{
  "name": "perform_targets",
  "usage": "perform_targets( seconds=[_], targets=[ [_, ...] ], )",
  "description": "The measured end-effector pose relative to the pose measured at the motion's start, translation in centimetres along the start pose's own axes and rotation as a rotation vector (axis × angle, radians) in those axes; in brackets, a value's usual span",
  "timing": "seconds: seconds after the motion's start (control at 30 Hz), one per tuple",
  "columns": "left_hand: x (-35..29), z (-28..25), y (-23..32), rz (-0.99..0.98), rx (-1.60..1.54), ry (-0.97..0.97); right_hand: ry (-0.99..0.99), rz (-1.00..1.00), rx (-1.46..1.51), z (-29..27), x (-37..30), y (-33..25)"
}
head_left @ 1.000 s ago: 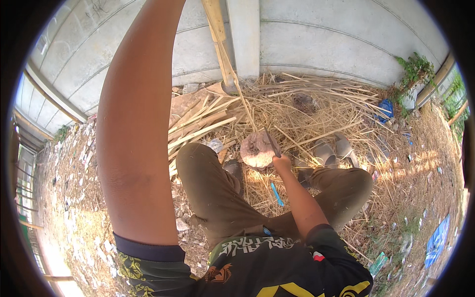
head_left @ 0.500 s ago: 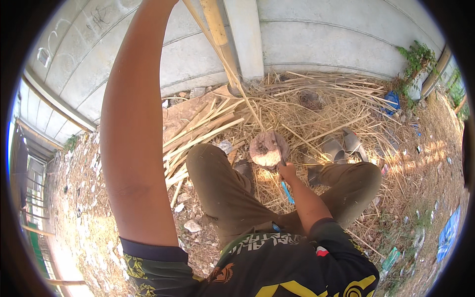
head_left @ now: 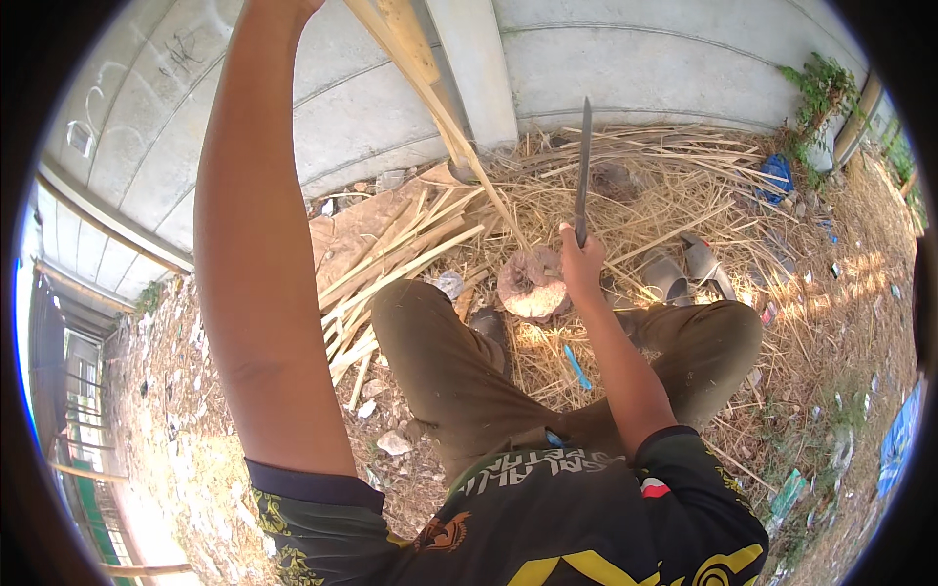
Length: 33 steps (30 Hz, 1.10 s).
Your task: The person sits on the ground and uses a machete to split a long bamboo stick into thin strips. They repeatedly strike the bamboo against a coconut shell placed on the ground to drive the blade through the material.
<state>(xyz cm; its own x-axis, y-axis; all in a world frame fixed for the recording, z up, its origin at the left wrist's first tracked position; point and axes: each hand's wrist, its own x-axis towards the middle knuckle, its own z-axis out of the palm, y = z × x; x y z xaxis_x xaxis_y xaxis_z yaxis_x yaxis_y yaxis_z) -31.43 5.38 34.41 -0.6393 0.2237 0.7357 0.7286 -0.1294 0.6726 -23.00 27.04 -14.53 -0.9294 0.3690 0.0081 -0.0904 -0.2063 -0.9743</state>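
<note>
My right hand (head_left: 583, 262) is closed round the handle of a machete (head_left: 584, 171), its long dark blade pointing up, away from me. The hand is just right of a round wooden chopping block (head_left: 532, 283) between my feet. A long split bamboo strip (head_left: 445, 122) slants down from the top edge, its lower end at the far side of the block. My left arm (head_left: 259, 205) reaches up beside that strip. Almost all of the left hand lies beyond the top edge, so its fingers and anything in them are hidden.
A pile of bamboo strips (head_left: 401, 254) lies left of the block. Straw-like shavings (head_left: 635, 215) cover the ground before a concrete wall (head_left: 635, 68). A thick bamboo pole (head_left: 405, 39) leans there. A blue strip (head_left: 576, 366) lies between my legs (head_left: 430, 342), near dark footwear (head_left: 664, 278).
My right hand has lifted the machete up and away from the block, and its blade now points upward. The bamboo strip's lower end stays at the block.
</note>
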Motion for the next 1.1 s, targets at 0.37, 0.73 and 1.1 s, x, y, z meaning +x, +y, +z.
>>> perform_targets(
  seconds=[0.37,0.73,1.1],
  targets=[
    [-0.1,2.7,1.3,-0.037,-0.054,-0.079,0.046,0.458,-0.567,-3.6,-2.8,16.1],
    [-3.2,-6.8,3.0,-0.015,-0.456,-0.264,0.199,0.145,0.286,0.9,-1.6,-1.2],
    [-5.3,5.1,2.3,0.274,-0.008,0.240,0.097,0.147,0.288,1.4,-2.4,-7.1]
  ],
)
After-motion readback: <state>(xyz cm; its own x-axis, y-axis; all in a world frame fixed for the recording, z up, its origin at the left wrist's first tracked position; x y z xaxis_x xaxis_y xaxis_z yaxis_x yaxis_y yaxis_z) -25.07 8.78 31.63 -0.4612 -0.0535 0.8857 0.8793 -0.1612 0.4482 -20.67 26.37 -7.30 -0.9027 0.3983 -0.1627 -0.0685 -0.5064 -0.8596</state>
